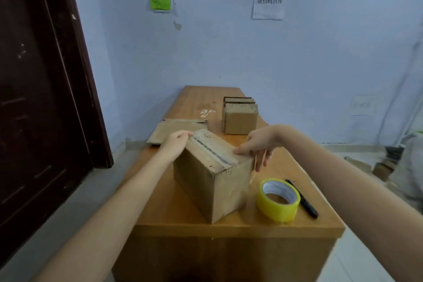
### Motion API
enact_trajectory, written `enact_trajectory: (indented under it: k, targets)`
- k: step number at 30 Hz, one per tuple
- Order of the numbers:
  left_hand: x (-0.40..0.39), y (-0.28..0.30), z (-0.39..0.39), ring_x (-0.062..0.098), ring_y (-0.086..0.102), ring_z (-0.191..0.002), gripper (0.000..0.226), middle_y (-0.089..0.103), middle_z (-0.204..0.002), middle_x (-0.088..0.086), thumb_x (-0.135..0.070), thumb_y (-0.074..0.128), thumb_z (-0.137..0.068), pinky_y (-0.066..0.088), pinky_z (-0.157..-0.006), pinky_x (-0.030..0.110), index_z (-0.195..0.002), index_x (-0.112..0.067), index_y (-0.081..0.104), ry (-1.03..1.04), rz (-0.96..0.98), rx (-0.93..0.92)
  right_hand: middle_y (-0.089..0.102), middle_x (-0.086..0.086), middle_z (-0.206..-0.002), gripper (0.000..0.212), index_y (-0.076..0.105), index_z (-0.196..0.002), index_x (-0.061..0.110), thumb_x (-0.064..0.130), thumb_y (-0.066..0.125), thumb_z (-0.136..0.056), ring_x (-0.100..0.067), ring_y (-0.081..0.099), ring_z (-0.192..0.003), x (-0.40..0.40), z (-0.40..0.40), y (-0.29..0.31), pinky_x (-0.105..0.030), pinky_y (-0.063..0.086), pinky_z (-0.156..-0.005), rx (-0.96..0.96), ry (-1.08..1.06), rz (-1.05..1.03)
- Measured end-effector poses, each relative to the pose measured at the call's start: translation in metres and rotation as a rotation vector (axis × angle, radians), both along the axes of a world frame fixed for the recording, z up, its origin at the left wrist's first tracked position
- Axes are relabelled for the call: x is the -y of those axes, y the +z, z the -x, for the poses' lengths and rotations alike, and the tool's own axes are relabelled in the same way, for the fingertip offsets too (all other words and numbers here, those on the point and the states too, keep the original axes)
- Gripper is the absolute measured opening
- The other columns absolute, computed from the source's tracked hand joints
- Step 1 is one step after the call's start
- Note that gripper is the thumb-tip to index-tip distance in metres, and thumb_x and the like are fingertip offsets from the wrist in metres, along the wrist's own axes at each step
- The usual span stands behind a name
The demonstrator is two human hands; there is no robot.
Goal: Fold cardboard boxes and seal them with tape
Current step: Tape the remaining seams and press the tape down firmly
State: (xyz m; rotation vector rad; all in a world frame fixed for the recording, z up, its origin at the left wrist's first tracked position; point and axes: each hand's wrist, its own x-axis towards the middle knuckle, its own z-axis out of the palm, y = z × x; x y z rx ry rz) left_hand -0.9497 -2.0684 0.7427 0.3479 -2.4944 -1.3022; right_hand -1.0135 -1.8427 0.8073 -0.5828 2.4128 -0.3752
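Note:
A closed cardboard box (212, 185) stands at an angle in the middle of the wooden table (229, 229), with a shiny band of tape along its top seam. My left hand (175, 145) grips the far left end of the box top, fingers curled over the edge. My right hand (258, 144) touches the near right end of the top with its fingertips, and a thin yellowish strip (255, 167), seemingly tape, hangs from its fingers beside the box. A yellow tape roll (278, 200) lies flat to the right of the box.
A black marker (304, 201) lies just right of the roll. A flattened carton (167, 131) lies behind my left hand. Folded boxes (239, 117) stand at the back right. A dark door (41, 98) is on the left, a wall behind.

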Motion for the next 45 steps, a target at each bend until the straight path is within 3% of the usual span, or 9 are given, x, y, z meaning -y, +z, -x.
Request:
enact_trajectory:
  k: [5,11,21,24,27,32,35,39,45]
  targets:
    - [-0.007,-0.003,0.036,0.028,0.030,-0.139,0.063,0.023,-0.155,0.011,-0.032,0.045,-0.098,0.029,-0.111,0.037,-0.151,-0.014,0.018,0.046,-0.141,0.101,0.072,-0.005,-0.075,0.057,0.065,-0.099,-0.002,0.046,0.034,-0.100,-0.014,0.069,-0.063,0.002,-0.025,-0.012,-0.023,0.051,-0.057,-0.053,0.021,0.030]
    - [0.004,-0.009,0.058,0.029,0.063,-0.098,0.064,0.064,-0.115,0.014,-0.046,0.062,-0.082,0.052,-0.087,0.040,-0.124,0.002,0.053,0.073,-0.197,0.142,0.066,-0.005,-0.063,0.063,0.058,-0.074,0.007,0.052,0.024,-0.100,-0.013,0.061,-0.049,0.000,-0.049,-0.032,-0.023,0.046,-0.052,-0.062,-0.072,0.161]
    - [-0.012,0.005,0.024,0.024,0.054,-0.098,0.038,0.059,-0.103,0.004,-0.042,0.049,-0.095,0.042,-0.083,0.032,-0.107,-0.008,0.058,0.057,-0.290,0.111,0.069,-0.008,-0.074,0.073,0.062,-0.086,0.007,0.059,0.011,-0.098,-0.018,0.065,-0.063,-0.017,-0.045,-0.043,-0.024,0.048,-0.057,-0.024,-0.158,0.376]
    - [-0.005,0.009,0.022,0.023,0.050,-0.097,0.025,0.052,-0.096,0.002,-0.040,0.044,-0.097,0.041,-0.086,0.034,-0.104,-0.016,0.048,0.085,-0.233,0.060,0.067,-0.008,-0.090,0.055,0.061,-0.093,0.009,0.050,0.025,-0.100,-0.022,0.065,-0.087,-0.037,-0.040,-0.052,-0.029,0.052,-0.071,-0.234,-0.267,0.584]
    - [0.006,0.018,0.020,0.024,0.052,-0.100,0.024,0.054,-0.104,0.005,-0.035,0.047,-0.095,0.045,-0.096,0.039,-0.104,-0.016,0.057,0.073,-0.162,-0.026,0.059,-0.001,-0.110,0.046,0.055,-0.114,0.011,0.051,0.048,-0.092,-0.021,0.055,-0.107,-0.068,-0.035,-0.061,-0.028,0.045,-0.084,-0.421,-0.226,0.510]
    - [0.003,0.038,0.017,0.018,0.050,-0.115,0.033,0.057,-0.124,-0.002,-0.035,0.049,-0.092,0.041,-0.101,0.038,-0.116,-0.016,0.062,0.030,-0.018,-0.113,0.024,0.002,-0.153,0.105,0.017,-0.149,0.021,0.064,0.070,-0.069,-0.019,0.028,-0.138,-0.103,-0.044,-0.095,-0.035,0.032,-0.109,-0.416,-0.081,0.103]
    - [-0.014,0.047,0.014,0.014,0.048,-0.117,0.030,0.057,-0.126,-0.001,-0.029,0.050,-0.094,0.035,-0.096,0.028,-0.119,-0.015,0.061,-0.057,0.079,-0.167,0.026,0.002,-0.151,0.117,0.011,-0.150,0.028,0.071,0.072,-0.059,-0.019,0.034,-0.135,-0.106,-0.045,-0.121,-0.036,0.037,-0.106,-0.417,-0.093,0.117]
    - [-0.041,0.057,0.001,0.014,0.046,-0.125,0.032,0.054,-0.133,0.001,-0.027,0.053,-0.093,0.035,-0.104,0.032,-0.123,-0.017,0.060,-0.199,0.285,-0.201,0.034,0.007,-0.143,0.107,0.021,-0.146,0.029,0.059,0.079,-0.062,-0.017,0.044,-0.124,-0.103,-0.049,-0.132,-0.030,0.043,-0.096,-0.440,-0.153,0.257]
    - [-0.072,0.083,-0.031,0.004,0.038,-0.128,0.047,0.045,-0.141,-0.011,-0.035,0.062,-0.088,0.032,-0.109,0.031,-0.134,-0.029,0.050,-0.501,0.450,-0.123,0.040,0.017,-0.133,0.101,0.029,-0.139,0.034,0.048,0.086,-0.057,-0.007,0.042,-0.124,-0.117,-0.064,-0.104,-0.025,0.039,-0.101,-0.464,-0.017,0.436]
